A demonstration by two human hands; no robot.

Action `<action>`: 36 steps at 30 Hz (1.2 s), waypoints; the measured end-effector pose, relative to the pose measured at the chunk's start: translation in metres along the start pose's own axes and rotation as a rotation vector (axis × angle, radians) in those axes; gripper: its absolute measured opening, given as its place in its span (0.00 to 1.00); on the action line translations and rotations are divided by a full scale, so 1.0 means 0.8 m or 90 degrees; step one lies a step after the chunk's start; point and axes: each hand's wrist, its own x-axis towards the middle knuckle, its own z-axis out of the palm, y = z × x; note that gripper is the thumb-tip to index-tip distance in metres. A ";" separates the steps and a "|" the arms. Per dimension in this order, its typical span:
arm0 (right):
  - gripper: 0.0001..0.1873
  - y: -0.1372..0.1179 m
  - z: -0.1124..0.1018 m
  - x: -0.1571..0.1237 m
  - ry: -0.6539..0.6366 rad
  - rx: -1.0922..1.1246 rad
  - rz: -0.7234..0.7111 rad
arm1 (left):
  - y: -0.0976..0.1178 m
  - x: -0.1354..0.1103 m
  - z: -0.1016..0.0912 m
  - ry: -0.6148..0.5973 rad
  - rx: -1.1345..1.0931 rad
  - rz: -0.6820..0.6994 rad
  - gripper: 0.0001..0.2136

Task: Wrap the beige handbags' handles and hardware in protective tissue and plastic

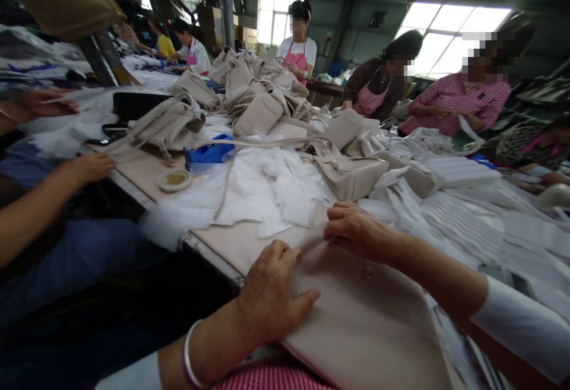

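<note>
A beige handbag point(365, 325) lies across my lap and the table's near edge. My left hand point(271, 292) grips its left side, fingers curled over the top edge and thumb pressed on the front panel. My right hand point(356, 230) is closed in a pinch on the bag's top edge, beside a thin strap or pull. A small metal stud point(367, 270) shows on the bag just below my right wrist. A silver bangle point(189, 357) circles my left wrist.
White tissue sheets point(267, 191) and stacked white paper point(449, 212) cover the table. More beige bags point(347, 170) lie further off in a pile point(258, 90). A small round dish point(174, 180) and a blue object point(208, 154) sit left. Another person's hand point(86, 167) rests at the left; several workers sit opposite.
</note>
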 end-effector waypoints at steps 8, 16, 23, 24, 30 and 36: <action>0.08 0.005 -0.014 -0.007 -0.017 0.181 0.057 | 0.015 -0.009 -0.012 -0.051 0.014 0.027 0.30; 0.10 -0.002 0.008 -0.005 0.112 0.185 0.200 | 0.031 0.008 -0.015 -0.167 -0.079 -0.136 0.17; 0.17 0.022 0.006 -0.020 0.025 0.445 0.228 | 0.026 0.007 -0.001 -0.225 -0.243 -0.168 0.09; 0.27 0.027 0.005 -0.021 0.002 0.510 0.238 | 0.023 0.006 0.002 -0.221 -0.252 -0.172 0.09; 0.25 0.045 0.030 -0.013 -0.076 0.579 0.360 | 0.008 0.000 0.022 -0.225 -0.289 -0.188 0.10; 0.12 0.044 0.068 0.006 0.011 0.311 0.349 | -0.005 0.000 0.036 -0.184 -0.352 -0.288 0.10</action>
